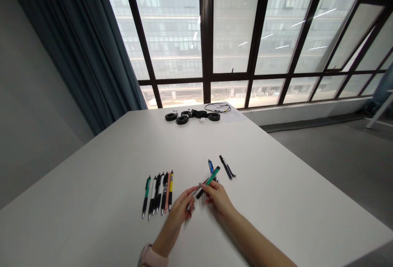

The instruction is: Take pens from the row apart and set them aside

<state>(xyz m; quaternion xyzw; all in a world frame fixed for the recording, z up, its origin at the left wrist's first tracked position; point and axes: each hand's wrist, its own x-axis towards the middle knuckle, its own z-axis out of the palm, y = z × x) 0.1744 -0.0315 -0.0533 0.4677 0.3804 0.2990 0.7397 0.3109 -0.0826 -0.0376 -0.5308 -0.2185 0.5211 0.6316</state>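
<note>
My right hand [218,197] is closed on a green pen [213,175] with black ends, held at a slant above the table. A thin dark stick that looks like a pen refill [196,191] runs between my two hands. The fingers of my left hand [182,206] pinch its lower end, and my right thumb lies near its upper end. Just behind the right hand is a blue pen [211,166], partly covered. To the left of my hands, several pens [159,193] lie side by side in a row, one green [147,189] and one yellow [171,183].
Beyond my right hand lie a black pen [225,167] and a slim dark piece [229,168]. Several black rolls [182,120] and a coiled cable [217,107] sit at the far end of the white table [129,152]. Windows and a blue curtain [92,46] stand behind.
</note>
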